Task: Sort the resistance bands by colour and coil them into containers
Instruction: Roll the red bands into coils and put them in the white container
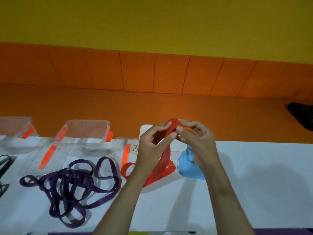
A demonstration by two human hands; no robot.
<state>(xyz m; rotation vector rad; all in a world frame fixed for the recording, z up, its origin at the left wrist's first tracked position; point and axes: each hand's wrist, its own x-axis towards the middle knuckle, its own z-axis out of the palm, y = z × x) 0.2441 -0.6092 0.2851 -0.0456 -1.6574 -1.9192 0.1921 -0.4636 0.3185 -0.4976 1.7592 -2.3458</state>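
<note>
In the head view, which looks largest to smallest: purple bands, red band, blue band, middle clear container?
purple bands
clear container and red band, about alike
blue band, partly hidden, so unsure

A black band [6, 158] and a clear container [16, 127] are cut off at the left of the desk [254, 184]. An arm [218, 177] half-hides the blue band [187, 164]. The label [135, 148] is unreadable.

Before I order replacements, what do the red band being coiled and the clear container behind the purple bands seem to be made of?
The red band: probably matte fabric-covered elastic or rubber; it bends softly, shows no shine. The clear container: glossy transparent plastic; the table shows through its walls, orange clips at the sides.
</note>
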